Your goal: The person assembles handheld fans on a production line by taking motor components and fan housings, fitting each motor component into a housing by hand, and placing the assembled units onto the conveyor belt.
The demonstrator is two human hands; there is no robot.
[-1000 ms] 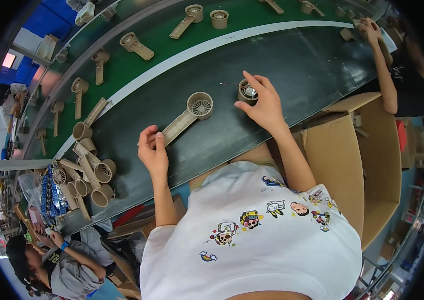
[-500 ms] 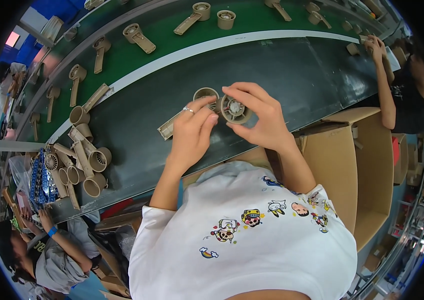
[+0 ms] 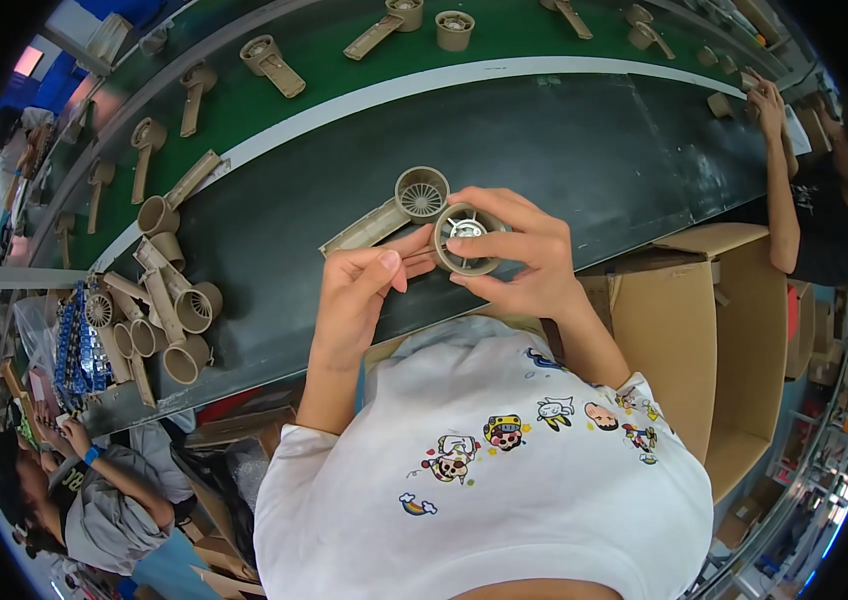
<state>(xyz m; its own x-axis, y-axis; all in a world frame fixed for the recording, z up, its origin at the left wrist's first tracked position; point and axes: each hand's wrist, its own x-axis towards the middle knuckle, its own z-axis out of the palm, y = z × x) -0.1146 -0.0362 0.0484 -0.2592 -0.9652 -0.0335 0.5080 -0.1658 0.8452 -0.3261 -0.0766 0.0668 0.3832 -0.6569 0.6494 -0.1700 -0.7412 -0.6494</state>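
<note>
A factory workroom: a dark, scuffed worktable (image 3: 294, 180) curves across the scene, and a green belt (image 3: 329, 75) along its far side carries tan, handled fan bodies, a pale strip dividing the two. At near left, a co-worker in a grey shirt (image 3: 119, 510) and blue wristband (image 3: 94, 455) bends beside strips of blue parts (image 3: 74, 345). On the table's left end lies a loose heap of tan casings (image 3: 169, 305), smooth, plastic-looking tubes and flat handles stacked at angles. At centre, a single long casing (image 3: 392, 212) rests just beyond the hands, its channelled handle pointing left and its round cup showing a spoked grille. The worker's left hand (image 3: 354, 290) has thumb and fingers drawn close together, fingertips at the left edge of a round fan unit (image 3: 466, 231); whether they pinch anything, I cannot tell. The right hand (image 3: 534, 245) curls around that unit's right side above the table, thumb below, forefinger at the top, another finger across its ribbed, metallic-looking centre. To the right stands an open brown carton (image 3: 664, 345); at far right, another co-worker's hands (image 3: 769, 105) meet at the table's edge.
</note>
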